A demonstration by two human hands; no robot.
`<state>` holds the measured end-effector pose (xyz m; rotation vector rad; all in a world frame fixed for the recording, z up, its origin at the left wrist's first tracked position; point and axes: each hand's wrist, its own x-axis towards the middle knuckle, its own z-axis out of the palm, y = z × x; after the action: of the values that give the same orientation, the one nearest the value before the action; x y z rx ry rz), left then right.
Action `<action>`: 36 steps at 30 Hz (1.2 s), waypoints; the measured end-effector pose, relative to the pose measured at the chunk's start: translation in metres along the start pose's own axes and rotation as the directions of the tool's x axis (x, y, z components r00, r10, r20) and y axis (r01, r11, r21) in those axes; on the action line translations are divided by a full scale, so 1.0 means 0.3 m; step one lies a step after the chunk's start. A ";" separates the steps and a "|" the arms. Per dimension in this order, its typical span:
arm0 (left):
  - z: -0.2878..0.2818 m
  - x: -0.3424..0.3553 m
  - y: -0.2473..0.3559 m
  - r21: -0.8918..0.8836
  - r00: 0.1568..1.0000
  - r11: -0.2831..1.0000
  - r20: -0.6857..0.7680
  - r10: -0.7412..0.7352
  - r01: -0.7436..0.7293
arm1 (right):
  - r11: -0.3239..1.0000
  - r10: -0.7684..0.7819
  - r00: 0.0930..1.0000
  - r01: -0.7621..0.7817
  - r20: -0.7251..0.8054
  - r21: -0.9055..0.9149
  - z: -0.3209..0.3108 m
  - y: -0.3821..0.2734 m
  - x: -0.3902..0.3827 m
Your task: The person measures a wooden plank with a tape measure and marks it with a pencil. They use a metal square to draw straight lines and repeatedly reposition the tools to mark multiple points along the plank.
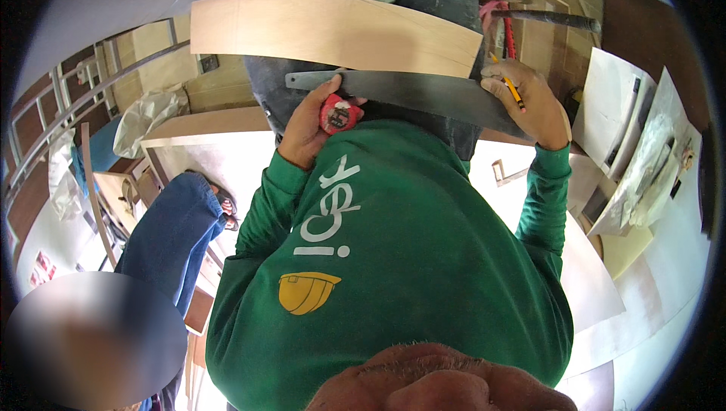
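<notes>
A pale plywood board (333, 29) lies across my dark-trousered legs, with a long grey saw blade (401, 93) along its near edge. My left hand (321, 116) grips a red tape measure (339, 117), its fingertips at the blade's narrow left end near a small hole. My right hand (522, 97) is closed on a yellow pencil (518, 99) at the blade's right part, with the thumb on or beside the blade. Whatever else that hand grips is hidden.
A person in blue jeans (166, 229) is close at the left. Also at the left are metal railings (68, 108) and crumpled sheeting (147, 120). At the right stand white panels and plastic wrapping (639, 192). Dark bars (560, 19) lie beyond the board.
</notes>
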<state>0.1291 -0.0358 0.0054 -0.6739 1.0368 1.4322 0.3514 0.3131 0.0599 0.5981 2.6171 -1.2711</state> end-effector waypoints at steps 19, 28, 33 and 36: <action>0.009 0.059 -0.010 0.019 0.985 0.989 -0.086 0.147 -0.146 | 0.992 -0.121 0.992 0.122 -0.021 0.042 0.070 0.026 0.066; 0.031 0.061 -0.001 0.055 0.984 0.987 -0.079 0.158 -0.154 | 0.987 -0.146 0.989 0.148 -0.027 0.067 0.061 0.036 0.070; 0.031 0.054 -0.002 0.040 0.983 0.987 -0.089 0.159 -0.156 | 0.994 -0.095 0.995 0.096 -0.020 0.052 0.038 0.030 0.066; 0.054 0.039 0.008 0.062 0.984 0.987 -0.096 0.152 -0.147 | 0.998 -0.059 0.998 0.059 -0.037 0.016 0.029 0.056 0.047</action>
<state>0.1276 -0.0160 0.0027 -0.6449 1.2232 1.5057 0.3456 0.3197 0.0379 0.5556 2.6746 -1.3131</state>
